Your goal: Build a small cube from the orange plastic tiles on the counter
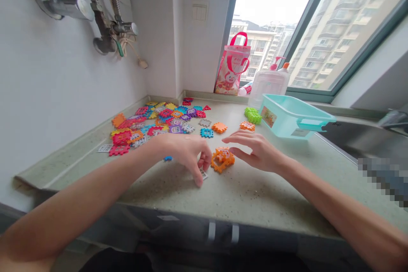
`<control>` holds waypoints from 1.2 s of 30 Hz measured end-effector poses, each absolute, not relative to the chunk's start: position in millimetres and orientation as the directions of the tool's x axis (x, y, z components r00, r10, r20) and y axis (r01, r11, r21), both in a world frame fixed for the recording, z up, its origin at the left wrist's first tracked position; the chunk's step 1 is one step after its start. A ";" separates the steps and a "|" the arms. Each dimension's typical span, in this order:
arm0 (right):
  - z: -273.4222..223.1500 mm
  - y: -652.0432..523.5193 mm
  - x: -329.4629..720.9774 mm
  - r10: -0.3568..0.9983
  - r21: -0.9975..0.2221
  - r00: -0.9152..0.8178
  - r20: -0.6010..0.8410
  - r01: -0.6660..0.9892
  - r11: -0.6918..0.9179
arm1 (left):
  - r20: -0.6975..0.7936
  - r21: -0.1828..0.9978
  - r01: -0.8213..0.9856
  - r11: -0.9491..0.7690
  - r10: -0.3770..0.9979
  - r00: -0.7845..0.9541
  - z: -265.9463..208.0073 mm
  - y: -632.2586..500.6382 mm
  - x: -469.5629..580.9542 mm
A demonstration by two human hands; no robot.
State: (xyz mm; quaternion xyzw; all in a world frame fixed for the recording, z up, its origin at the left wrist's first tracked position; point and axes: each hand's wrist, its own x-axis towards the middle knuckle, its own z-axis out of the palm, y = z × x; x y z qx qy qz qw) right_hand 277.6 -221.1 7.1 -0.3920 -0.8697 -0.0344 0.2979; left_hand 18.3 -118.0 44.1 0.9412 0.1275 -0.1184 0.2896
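Observation:
My left hand (189,153) is bent down over the countertop, fingers curled and thumb pressed against a small white window-shaped plastic piece (204,174). Part of that piece is hidden by the thumb. To its right lies an orange interlocking plastic frame (214,165) with smaller orange and white parts on it. My right hand (255,149) hovers beside this frame with its fingers stretched and apart, holding nothing. Beyond the hands lie a blue window tile (207,133), an orange tile (219,127) and another orange tile (247,126).
A heap of colourful interlocking tiles (165,114) spreads along the counter's left and back. At the back right are stacked green tiles (253,115) and a turquoise bin (287,119). A sink (350,136) lies right; a pink bag (232,70) stands by the window.

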 end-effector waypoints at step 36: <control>14.1 -240.9 258.2 0.637 -0.035 -0.583 0.504 0.723 0.690 | 0.027 0.907 0.132 -0.400 0.366 0.930 25.0 -109.4 33.8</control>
